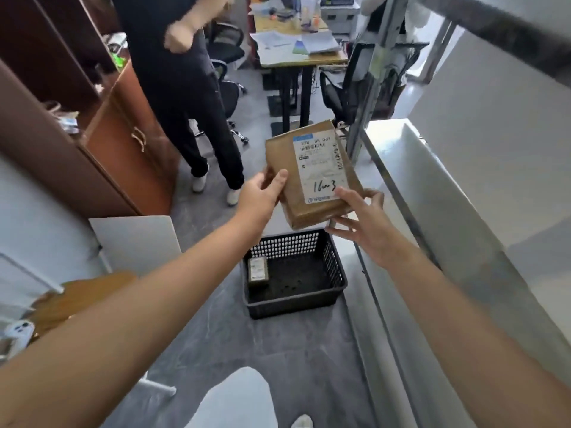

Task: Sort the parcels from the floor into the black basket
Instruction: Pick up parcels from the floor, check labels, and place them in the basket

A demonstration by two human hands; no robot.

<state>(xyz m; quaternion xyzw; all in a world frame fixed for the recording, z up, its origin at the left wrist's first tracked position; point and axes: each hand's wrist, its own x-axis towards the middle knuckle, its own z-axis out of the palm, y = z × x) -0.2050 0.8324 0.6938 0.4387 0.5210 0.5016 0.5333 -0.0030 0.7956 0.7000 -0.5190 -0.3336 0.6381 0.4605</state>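
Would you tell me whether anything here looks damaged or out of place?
Nothing stands out. The brown parcel, held tilted above the black basket by the left hand and right hand, looks intact; a small parcel lies flat inside the basket.

The white label (pixel 318 168) on the brown parcel (pixel 281 162) has printed numbers at its 12 o'clock edge that look like "05 069". Near 6 o'clock, black pen writing reads about "16-3". The small print is too blurry.
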